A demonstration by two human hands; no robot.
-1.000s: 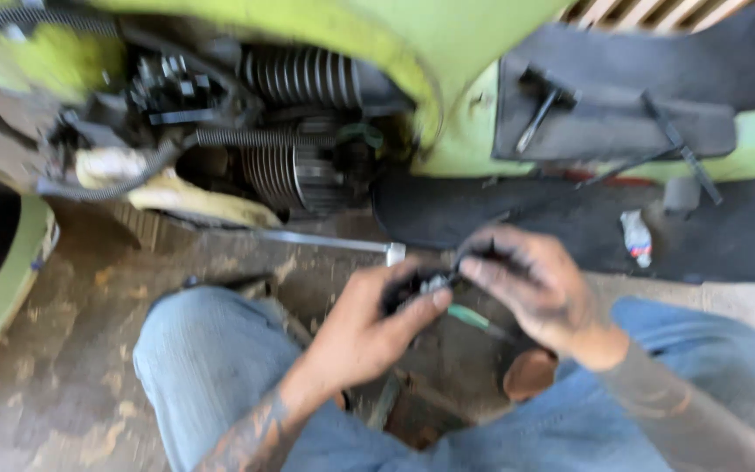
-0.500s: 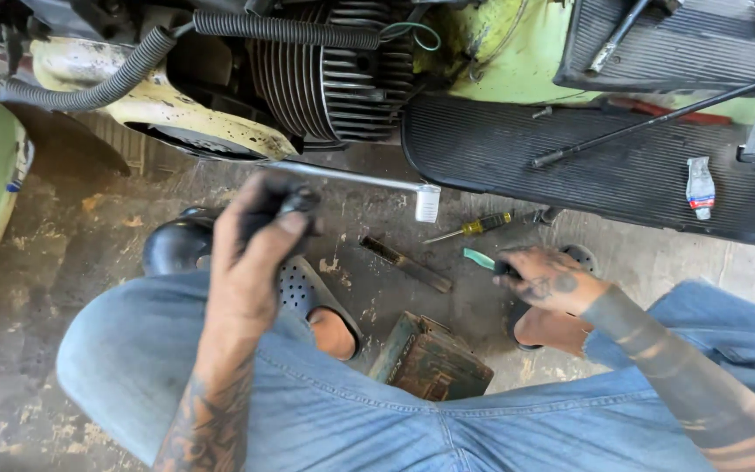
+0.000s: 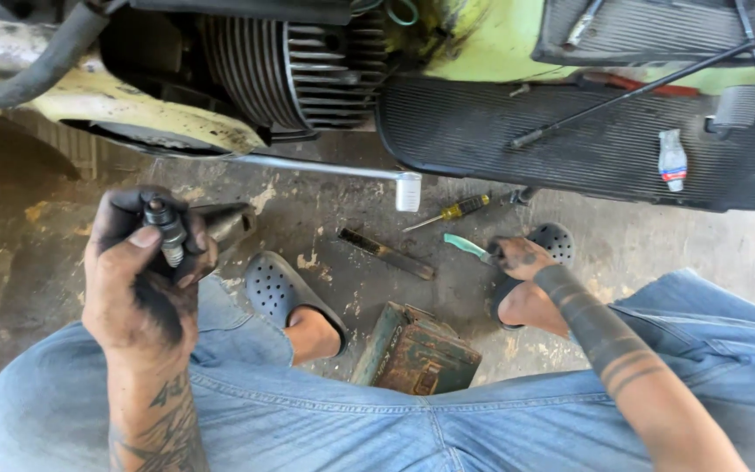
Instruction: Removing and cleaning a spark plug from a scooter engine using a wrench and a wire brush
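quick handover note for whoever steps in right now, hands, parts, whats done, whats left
Left hand: raised over the left knee, gripping a spark plug in a dark cap, thread end showing.
Right hand: down on the floor, closing on a green-handled tool.
On the floor: yellow screwdriver, flat file, green metal box between the feet. Finned engine cylinder sits just ahead.
Done: plug is out and in hand.
Left: green tool not yet lifted; plug not back at the engine.
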